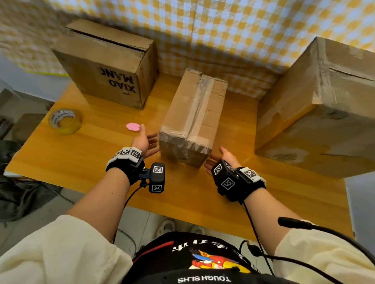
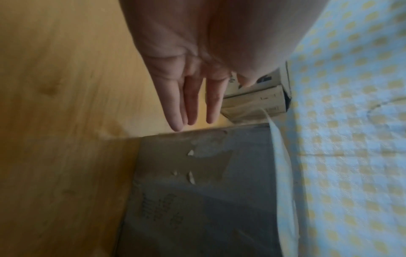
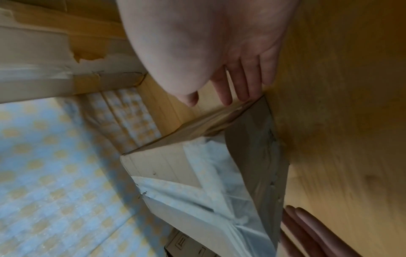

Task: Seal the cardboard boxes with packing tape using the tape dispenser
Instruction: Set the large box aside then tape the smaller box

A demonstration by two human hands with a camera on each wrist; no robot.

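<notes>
A narrow cardboard box (image 1: pixel 194 116) with clear tape along its top seam lies on the wooden table (image 1: pixel 94 158), its near end toward me. My left hand (image 1: pixel 146 140) is open just left of that end, fingers (image 2: pixel 191 104) straight and close to the box (image 2: pixel 197 191). My right hand (image 1: pixel 221 157) is open at the right near corner, fingers (image 3: pixel 243 83) straight beside the box (image 3: pixel 219 173). Neither hand holds anything. A roll of yellowish packing tape (image 1: pixel 65 120) lies at the table's left edge.
A printed cardboard box (image 1: pixel 108 66) stands at the back left, its top flaps slightly apart. A large worn box (image 1: pixel 327 110) fills the right side. A small pink object (image 1: pixel 132 126) lies by the left hand. A checkered cloth (image 1: pixel 231 24) hangs behind the table.
</notes>
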